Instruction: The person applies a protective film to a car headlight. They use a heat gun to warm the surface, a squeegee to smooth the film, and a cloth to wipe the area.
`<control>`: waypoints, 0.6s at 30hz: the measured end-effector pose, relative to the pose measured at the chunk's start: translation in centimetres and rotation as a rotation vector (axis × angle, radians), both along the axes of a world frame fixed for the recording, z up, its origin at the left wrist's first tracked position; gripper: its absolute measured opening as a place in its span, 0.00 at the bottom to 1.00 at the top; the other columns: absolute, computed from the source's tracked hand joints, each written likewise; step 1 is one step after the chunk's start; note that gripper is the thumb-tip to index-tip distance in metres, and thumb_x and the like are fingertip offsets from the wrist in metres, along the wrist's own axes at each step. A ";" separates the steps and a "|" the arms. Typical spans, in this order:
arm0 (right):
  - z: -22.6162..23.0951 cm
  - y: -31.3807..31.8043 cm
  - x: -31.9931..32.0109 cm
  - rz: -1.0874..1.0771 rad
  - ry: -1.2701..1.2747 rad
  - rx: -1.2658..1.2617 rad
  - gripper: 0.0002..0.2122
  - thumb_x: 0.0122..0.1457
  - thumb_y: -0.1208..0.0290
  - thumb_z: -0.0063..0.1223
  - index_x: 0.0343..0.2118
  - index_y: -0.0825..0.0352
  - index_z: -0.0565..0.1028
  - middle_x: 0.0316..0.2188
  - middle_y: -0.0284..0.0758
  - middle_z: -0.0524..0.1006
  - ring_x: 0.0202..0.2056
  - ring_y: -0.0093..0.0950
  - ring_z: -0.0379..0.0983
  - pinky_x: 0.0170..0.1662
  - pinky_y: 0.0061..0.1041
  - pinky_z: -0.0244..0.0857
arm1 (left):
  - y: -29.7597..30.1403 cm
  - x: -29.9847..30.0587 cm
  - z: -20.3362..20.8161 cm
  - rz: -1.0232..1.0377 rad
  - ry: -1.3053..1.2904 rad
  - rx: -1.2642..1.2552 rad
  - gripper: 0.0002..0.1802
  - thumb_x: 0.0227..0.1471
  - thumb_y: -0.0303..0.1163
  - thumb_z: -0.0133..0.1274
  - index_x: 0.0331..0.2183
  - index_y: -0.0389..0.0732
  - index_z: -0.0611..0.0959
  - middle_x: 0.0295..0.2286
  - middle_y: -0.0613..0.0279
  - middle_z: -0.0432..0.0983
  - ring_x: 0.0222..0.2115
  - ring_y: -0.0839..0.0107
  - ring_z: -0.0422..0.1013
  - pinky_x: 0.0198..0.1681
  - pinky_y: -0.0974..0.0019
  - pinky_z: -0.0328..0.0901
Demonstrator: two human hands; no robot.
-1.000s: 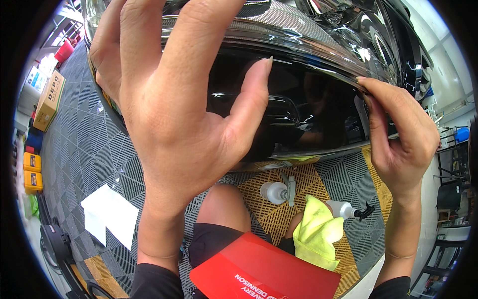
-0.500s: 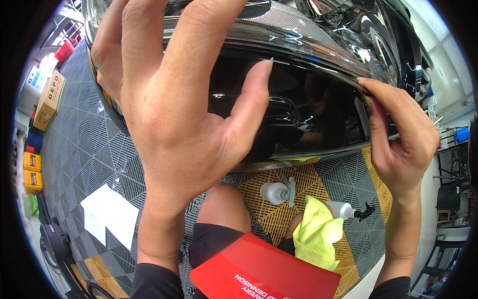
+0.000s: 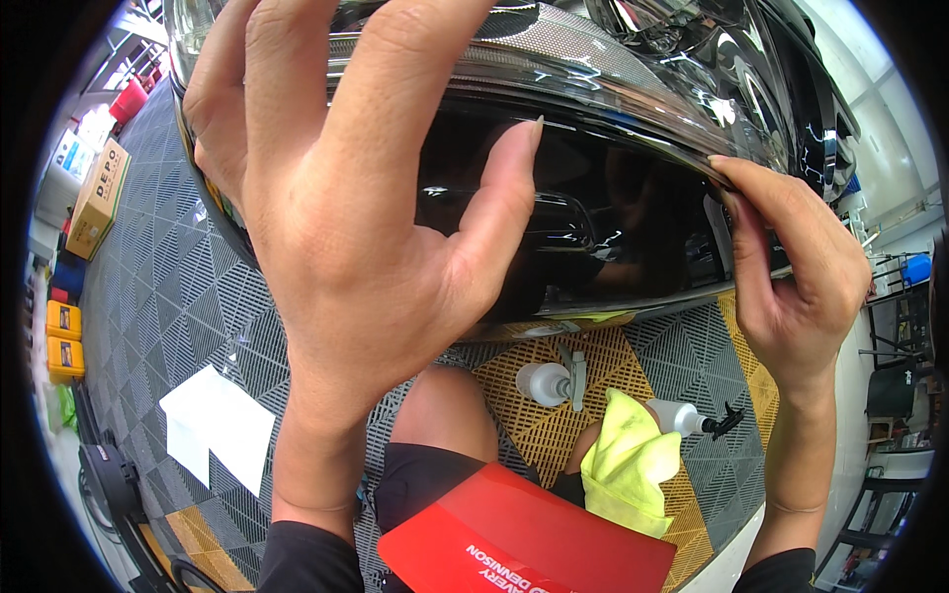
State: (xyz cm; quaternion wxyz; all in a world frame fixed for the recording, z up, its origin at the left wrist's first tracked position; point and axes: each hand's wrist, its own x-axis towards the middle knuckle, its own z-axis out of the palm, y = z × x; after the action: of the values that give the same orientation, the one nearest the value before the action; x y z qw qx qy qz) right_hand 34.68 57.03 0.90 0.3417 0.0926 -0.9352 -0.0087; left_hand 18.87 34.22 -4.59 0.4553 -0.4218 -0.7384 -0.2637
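A glossy black panel (image 3: 633, 217) curves below a clear headlight lens (image 3: 573, 49). My left hand (image 3: 336, 198) is over the left part of both, fingers spread and thumb stretched out in front of the black surface. Its other fingertips are cut off or hidden, so whether they touch the lens cannot be told. At the panel's upper right corner, my right hand (image 3: 801, 257) pinches with thumb and index finger at the seam under the lens. What lies between those fingertips is too small to make out.
Below the panel lie a white spray bottle (image 3: 546, 383) and a second bottle (image 3: 677, 417) with a black trigger. A yellow-green cloth (image 3: 633, 465) and a red sheet-like piece (image 3: 534, 534) are near my legs. White paper (image 3: 217, 425) lies on the tiled floor; a cardboard box (image 3: 100, 198) stands far left.
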 end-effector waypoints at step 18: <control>0.0 -0.1 -0.2 0.010 0.027 0.015 0.11 0.57 0.89 0.58 0.42 0.75 0.82 0.35 0.44 0.84 0.34 0.33 0.83 0.40 0.24 0.74 | 0.1 -0.1 0.0 0.001 0.005 0.002 0.21 0.53 0.39 0.51 0.43 0.36 0.86 0.51 0.46 0.76 0.51 0.58 0.69 0.58 0.58 0.59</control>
State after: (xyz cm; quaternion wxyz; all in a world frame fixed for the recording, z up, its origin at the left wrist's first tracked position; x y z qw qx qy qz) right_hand 34.49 56.92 0.87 0.3536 0.0996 -0.9299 -0.0150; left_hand 18.81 34.36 -4.55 0.4576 -0.4216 -0.7373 -0.2633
